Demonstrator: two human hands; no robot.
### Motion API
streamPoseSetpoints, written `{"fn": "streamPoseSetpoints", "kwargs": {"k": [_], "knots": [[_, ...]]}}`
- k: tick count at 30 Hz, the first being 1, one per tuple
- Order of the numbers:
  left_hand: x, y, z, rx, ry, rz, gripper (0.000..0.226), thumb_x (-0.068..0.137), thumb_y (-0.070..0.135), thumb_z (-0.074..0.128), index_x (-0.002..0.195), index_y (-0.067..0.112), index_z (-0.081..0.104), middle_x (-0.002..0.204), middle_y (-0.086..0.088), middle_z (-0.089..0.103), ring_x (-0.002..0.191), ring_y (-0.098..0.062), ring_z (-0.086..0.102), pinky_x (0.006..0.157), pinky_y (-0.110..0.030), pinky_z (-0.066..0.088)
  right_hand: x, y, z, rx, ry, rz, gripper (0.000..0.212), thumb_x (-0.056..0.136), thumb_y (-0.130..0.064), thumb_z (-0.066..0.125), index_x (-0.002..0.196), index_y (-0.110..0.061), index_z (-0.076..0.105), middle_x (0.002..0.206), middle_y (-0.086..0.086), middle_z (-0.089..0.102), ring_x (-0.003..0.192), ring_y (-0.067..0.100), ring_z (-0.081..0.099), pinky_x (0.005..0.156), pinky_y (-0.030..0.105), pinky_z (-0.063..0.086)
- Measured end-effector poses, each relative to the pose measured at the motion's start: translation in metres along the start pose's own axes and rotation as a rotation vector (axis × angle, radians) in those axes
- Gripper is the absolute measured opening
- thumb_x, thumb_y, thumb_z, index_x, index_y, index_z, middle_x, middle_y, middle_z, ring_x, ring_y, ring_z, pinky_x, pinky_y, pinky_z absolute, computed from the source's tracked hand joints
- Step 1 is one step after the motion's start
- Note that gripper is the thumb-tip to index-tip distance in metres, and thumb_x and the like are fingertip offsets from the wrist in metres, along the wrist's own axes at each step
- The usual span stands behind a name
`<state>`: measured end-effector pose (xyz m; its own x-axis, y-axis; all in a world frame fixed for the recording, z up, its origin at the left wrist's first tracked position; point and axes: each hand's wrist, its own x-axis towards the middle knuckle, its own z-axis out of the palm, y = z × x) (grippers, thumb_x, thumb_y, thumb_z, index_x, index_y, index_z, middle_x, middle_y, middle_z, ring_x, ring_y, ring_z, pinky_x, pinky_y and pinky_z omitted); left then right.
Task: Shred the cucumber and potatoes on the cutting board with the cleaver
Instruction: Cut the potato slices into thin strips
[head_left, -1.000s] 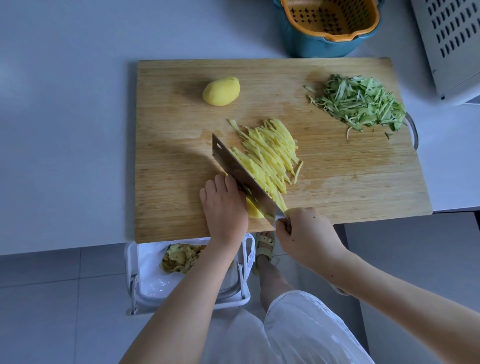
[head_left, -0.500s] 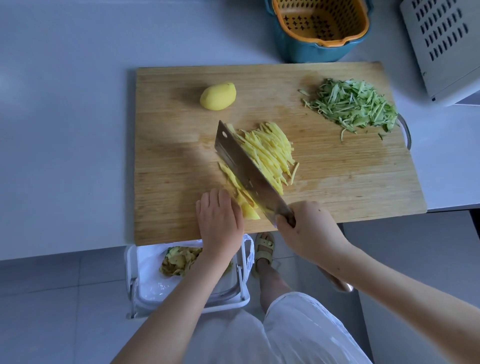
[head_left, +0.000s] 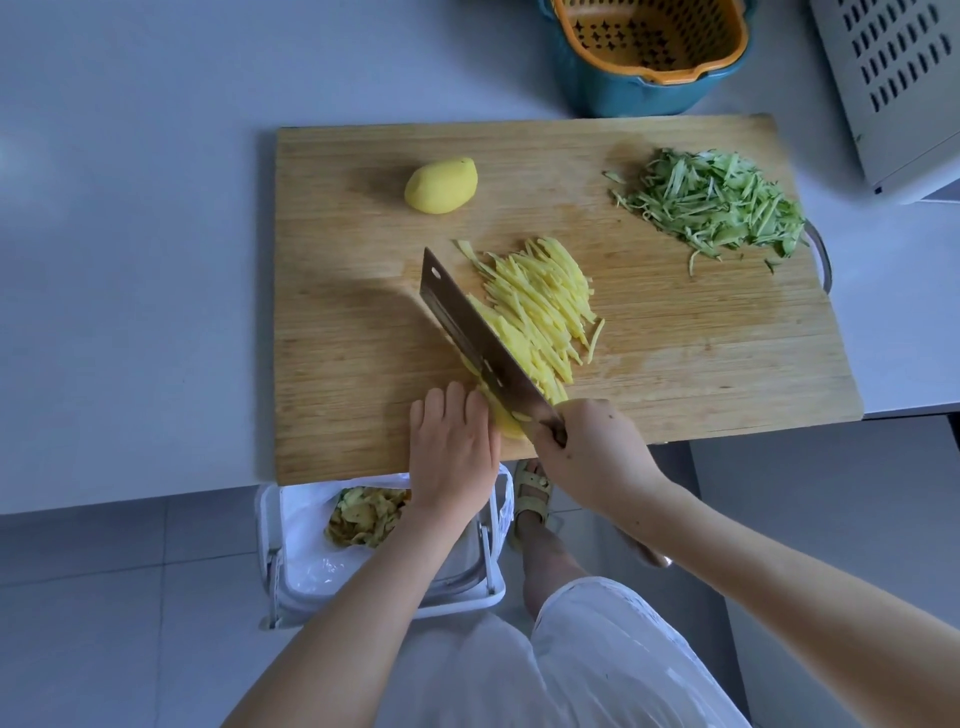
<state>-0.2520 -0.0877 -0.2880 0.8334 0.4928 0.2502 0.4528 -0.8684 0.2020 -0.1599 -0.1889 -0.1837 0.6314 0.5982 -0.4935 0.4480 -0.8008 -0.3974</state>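
Two hands: left hand (head_left: 452, 449), right hand (head_left: 589, 449). One cleaver (head_left: 480, 340), between both hands' fingers. One whole potato (head_left: 440, 185) beyond left fingertips. One potato-shred pile (head_left: 540, 306). One cucumber-shred pile (head_left: 717, 208). One cutting board (head_left: 353, 312). One basket (head_left: 615, 96). One bin (head_left: 269, 545).

Dim, cool, bluish daylight. We see the cleaver (head_left: 467, 332) and whole potato (head_left: 440, 185) cast soft shadows leftward across the cutting board (head_left: 675, 364), so light enters from the right. We note mild wide-angle bowing at the edges and slight overall softness.
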Motion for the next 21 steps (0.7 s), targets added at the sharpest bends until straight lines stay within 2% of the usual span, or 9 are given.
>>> {"fn": "streamPoseSetpoints", "kwargs": {"k": [7,12,18,21], "knots": [[-0.001,-0.001,-0.001,-0.026,0.006,0.000,0.014,0.084,0.016,0.039,0.076,0.010,0.049,0.074,-0.008,0.049,0.067,-0.024,0.041,0.065,-0.034,0.026,-0.003,0.002,0.002,0.027,-0.001,0.006,0.044,0.091,-0.018,0.045,0.051,-0.013,0.026,0.048,0.002,0.027,0.045,0.017,0.023,0.044,0.027,0.019],[0.001,-0.002,-0.004,-0.080,-0.012,-0.004,0.016,0.084,0.016,0.038,0.077,0.010,0.051,0.076,-0.006,0.050,0.070,-0.023,0.043,0.066,-0.033,0.026,0.000,0.002,0.006,0.038,-0.001,0.013,0.041,0.091,-0.019,0.044,0.053,-0.012,0.029,0.050,0.003,0.032,0.047,0.019,0.027,0.045,0.027,0.020],[0.004,-0.005,-0.009,-0.185,-0.058,-0.050,0.019,0.082,0.015,0.035,0.077,0.009,0.052,0.076,-0.006,0.052,0.070,-0.023,0.046,0.065,-0.034,0.035,-0.003,-0.003,0.006,0.011,-0.014,0.020,0.042,0.092,-0.021,0.044,0.054,-0.013,0.029,0.051,0.002,0.029,0.046,0.018,0.024,0.044,0.028,0.020],[0.007,-0.005,-0.011,-0.236,-0.049,-0.083,0.018,0.081,0.014,0.036,0.075,0.010,0.052,0.074,-0.005,0.052,0.070,-0.024,0.047,0.065,-0.033,0.034,0.006,-0.008,0.010,0.025,-0.008,0.017,0.042,0.091,-0.019,0.045,0.054,-0.012,0.027,0.050,0.002,0.028,0.046,0.018,0.022,0.044,0.027,0.017]]}}
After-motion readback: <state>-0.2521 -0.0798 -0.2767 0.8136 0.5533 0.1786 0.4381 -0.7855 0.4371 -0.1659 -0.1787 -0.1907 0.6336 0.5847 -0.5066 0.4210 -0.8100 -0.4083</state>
